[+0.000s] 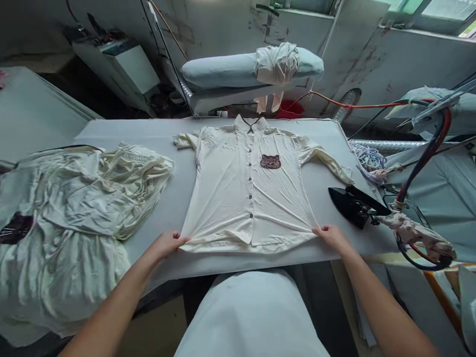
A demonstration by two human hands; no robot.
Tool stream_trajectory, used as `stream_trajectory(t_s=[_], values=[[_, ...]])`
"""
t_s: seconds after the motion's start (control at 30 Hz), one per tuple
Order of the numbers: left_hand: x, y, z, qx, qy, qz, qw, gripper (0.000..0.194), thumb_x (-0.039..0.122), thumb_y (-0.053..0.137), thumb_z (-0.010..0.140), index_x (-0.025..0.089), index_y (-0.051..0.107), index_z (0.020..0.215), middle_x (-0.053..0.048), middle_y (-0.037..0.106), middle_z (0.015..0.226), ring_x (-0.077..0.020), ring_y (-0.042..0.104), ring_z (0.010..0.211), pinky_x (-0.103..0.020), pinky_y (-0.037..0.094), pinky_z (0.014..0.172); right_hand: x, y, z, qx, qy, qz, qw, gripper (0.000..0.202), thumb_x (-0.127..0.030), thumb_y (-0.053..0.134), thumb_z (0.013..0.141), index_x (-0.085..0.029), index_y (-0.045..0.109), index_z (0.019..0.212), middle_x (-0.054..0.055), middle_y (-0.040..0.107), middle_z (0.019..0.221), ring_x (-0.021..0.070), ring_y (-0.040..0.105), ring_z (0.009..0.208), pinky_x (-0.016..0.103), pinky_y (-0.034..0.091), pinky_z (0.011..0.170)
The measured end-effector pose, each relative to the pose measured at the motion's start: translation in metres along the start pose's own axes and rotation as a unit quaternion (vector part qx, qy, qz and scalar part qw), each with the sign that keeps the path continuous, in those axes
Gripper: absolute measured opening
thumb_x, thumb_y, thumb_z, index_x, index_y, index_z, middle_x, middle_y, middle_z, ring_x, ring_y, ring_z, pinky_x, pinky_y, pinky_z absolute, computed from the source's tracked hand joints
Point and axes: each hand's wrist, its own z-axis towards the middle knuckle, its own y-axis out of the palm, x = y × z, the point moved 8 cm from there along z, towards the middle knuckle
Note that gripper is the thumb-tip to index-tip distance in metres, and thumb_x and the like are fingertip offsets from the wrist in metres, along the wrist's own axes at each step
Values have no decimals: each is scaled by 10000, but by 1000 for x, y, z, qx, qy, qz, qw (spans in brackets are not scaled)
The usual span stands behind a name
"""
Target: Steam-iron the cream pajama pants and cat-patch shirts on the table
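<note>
Head view: we stand at a padded table with a cream button-front shirt laid face up before us, collar at the far edge, hem nearest us.
Left hand: our left hand has its fingers pinching the hem's left corner.
Right hand: our right hand has its fingers pinching the opposite corner, so the hem is drawn wide between the two.
Shirt front: dark buttons run down the middle, with a dark cat-face patch beside them; creases fan up from the right corner, and the lower front ripples.
Iron: a black iron lies on the table to our right, just beside the outstretched sleeve.
Garment pile: crumpled cream garments lie to our left, apart from the shirt.
Step in hand: we judge this to be stretching and squaring the hem.
Next move: we think it calls for an even pull at both corners, keeping the button line straight and the ripples flat before either pinch is eased.
</note>
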Motion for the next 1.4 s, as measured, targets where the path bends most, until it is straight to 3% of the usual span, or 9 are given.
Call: stream_trajectory(t_s=[0.1,0.2,0.37,0.57,0.8,0.97,1.2,1.3,1.4], values=[[-19,-7,-9,-18,-39,96,994,357,320,818,633,191,518,489,8,499,422,-128,365,375,-228,202,410,-2,-12,-18,28,3,-145,989,347,-524,675,774,-202,630,655,58,656,647,226,603,644,305,354,571],[11,2,-28,31,66,158,985,333,417,783,685,207,567,543,7,558,498,-173,485,475,-250,282,474,-50,-3,-48,48,-92,-201,974,234,-432,598,857,-221,695,882,77,725,865,244,661,787,320,426,659],[82,110,-76,-40,360,244,899,193,375,566,860,238,699,891,-56,732,965,-248,650,955,-314,447,824,-144,86,-115,-72,-417,-202,884,239,-233,571,873,-217,700,1074,87,702,1117,230,623,1080,336,446,934],[63,155,-93,-152,276,358,879,203,369,555,885,229,684,813,-59,721,849,-247,667,837,-326,429,739,-122,130,-138,-260,-287,-297,873,87,-267,667,793,-231,745,788,30,734,796,190,640,728,275,365,627],[85,163,-95,-115,316,352,874,149,344,587,895,234,684,865,-53,712,846,-238,666,831,-327,435,741,-165,145,-142,-125,-389,-237,881,155,-201,555,911,-224,706,935,43,714,935,193,621,882,279,391,741],[108,185,-93,38,454,283,844,255,176,643,794,216,676,1043,-109,688,1154,-296,598,1131,-430,427,990,-167,152,-124,22,-402,-247,881,163,-174,595,866,-185,685,1000,102,675,1031,243,579,1004,323,396,849],[96,196,-70,12,409,132,903,214,246,484,924,234,698,929,-29,727,926,-191,661,901,-306,490,815,-171,173,-120,-103,-365,-151,913,115,-218,603,862,-209,716,879,11,718,845,153,606,791,247,376,706],[99,204,-77,77,377,212,898,133,294,560,915,232,676,936,-40,715,933,-223,656,937,-341,463,839,-164,148,-109,-148,-350,-111,918,184,-317,574,906,-223,722,850,-12,713,788,133,590,716,237,355,648],[102,210,-84,145,331,282,889,101,265,635,865,207,635,948,-63,685,956,-254,637,974,-364,444,848,-130,68,-73,22,-294,-140,945,199,-241,520,918,-200,709,960,51,728,988,168,622,912,253,381,751]])
